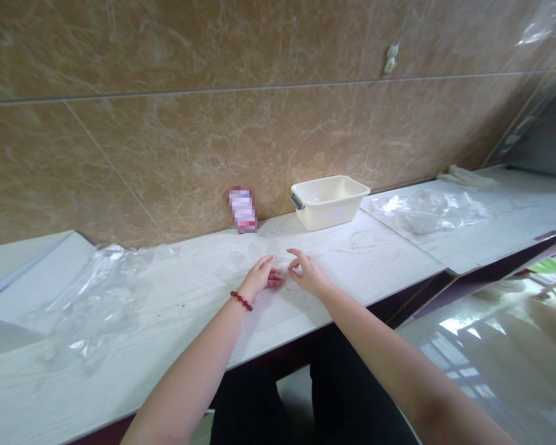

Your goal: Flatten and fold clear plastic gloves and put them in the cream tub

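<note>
My left hand [261, 276], with a red bead bracelet at the wrist, rests on the white table [176, 321], fingers pressed together and pointing right. My right hand [308, 272] lies just beside it, its thumb and forefinger curled into a pinch. A thin clear plastic film [254, 252], barely visible, lies under and between both hands, and both seem to grip its near edge. The fingertips of the two hands are a few centimetres apart.
A cream plastic tub [328, 201] stands against the marble wall behind my right hand, with a small pink packet [242, 209] to its left. Crumpled clear plastic bags lie at the left [104, 290] and on the right table section [429, 210]. The table's front edge runs under my forearms.
</note>
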Demonstrator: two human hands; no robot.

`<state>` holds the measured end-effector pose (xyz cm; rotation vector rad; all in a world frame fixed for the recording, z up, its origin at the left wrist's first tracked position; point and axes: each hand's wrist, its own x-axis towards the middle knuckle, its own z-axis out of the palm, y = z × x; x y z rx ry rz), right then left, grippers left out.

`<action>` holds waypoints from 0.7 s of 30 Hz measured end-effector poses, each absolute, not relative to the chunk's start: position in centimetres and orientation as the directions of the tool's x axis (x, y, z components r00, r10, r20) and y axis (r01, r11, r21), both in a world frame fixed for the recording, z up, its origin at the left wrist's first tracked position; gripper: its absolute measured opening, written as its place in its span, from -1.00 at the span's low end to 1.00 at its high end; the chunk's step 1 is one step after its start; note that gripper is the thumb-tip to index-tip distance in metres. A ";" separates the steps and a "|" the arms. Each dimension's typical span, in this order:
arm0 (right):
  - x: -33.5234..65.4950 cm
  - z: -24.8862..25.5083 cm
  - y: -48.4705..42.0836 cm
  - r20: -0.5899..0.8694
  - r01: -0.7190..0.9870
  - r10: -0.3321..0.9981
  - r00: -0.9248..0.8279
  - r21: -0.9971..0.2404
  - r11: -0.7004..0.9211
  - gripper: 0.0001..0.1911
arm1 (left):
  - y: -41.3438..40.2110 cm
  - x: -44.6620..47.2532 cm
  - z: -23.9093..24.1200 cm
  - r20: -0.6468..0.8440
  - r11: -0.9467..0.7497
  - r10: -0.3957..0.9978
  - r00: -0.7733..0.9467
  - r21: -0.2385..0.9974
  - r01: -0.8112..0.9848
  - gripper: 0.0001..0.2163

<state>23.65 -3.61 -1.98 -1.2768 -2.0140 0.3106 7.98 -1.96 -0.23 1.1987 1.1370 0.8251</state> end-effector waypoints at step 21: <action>24.2 -1.9 -3.4 0.434 0.771 0.831 -0.348 -0.371 0.517 -0.77 | -1.0 6.5 -1.2 -0.001 -0.174 0.965 0.263 0.748 0.641 -0.71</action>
